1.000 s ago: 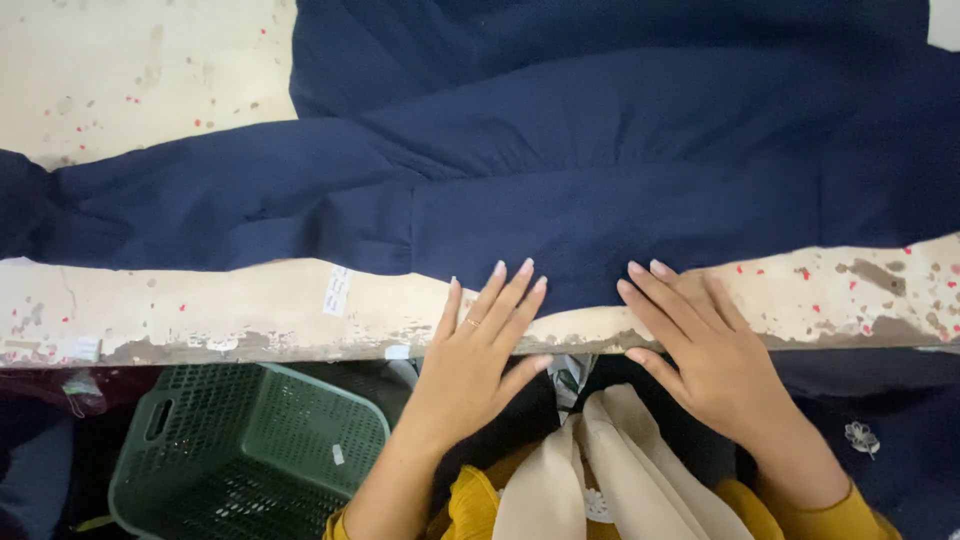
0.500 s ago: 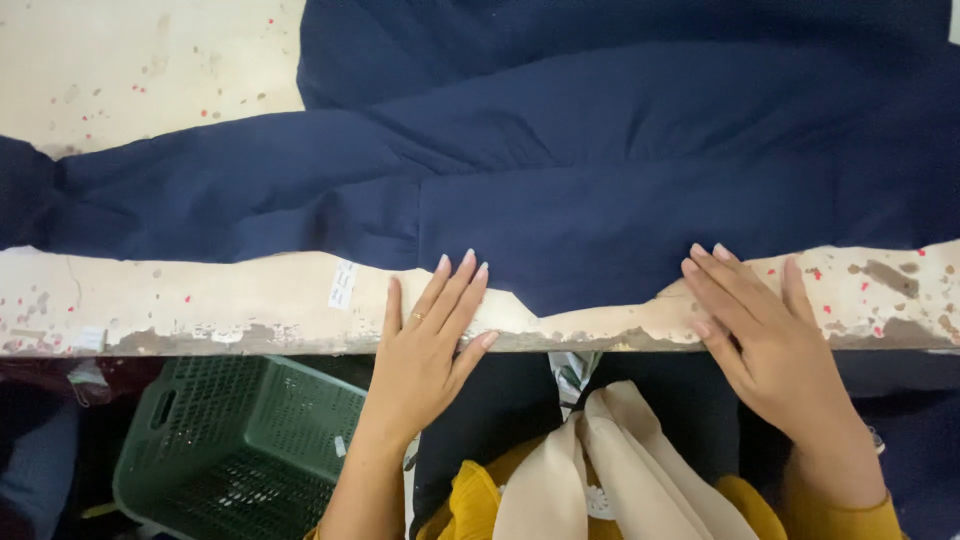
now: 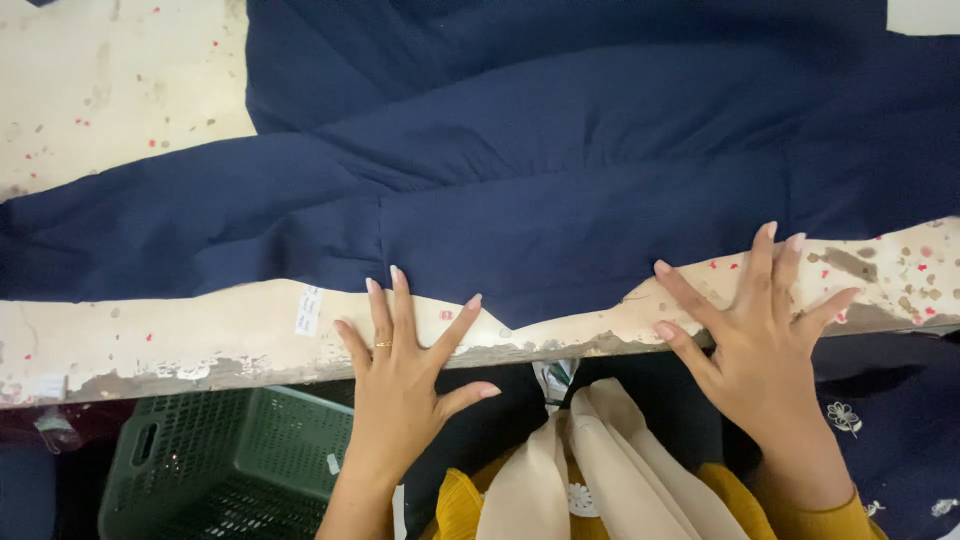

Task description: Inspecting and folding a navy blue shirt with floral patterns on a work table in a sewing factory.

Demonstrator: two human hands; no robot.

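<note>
A navy blue garment [image 3: 560,190] lies spread across a worn cream table [image 3: 110,90], one sleeve stretching off to the left. My left hand [image 3: 405,365] is flat at the table's near edge, fingers splayed, fingertips touching the garment's lower hem. My right hand [image 3: 755,335] is also flat with fingers spread, resting on the bare table edge just below the hem on the right. Neither hand holds anything.
A green plastic basket [image 3: 215,475] sits on the floor under the table's left front. A small white label [image 3: 308,310] is stuck near the table edge. A cream scarf [image 3: 590,470] hangs over my yellow top. Dark embroidered cloth [image 3: 890,430] lies at lower right.
Both hands have slid apart along the table's near edge, the left going left and the right going right. The garment looks flatter at the hem.
</note>
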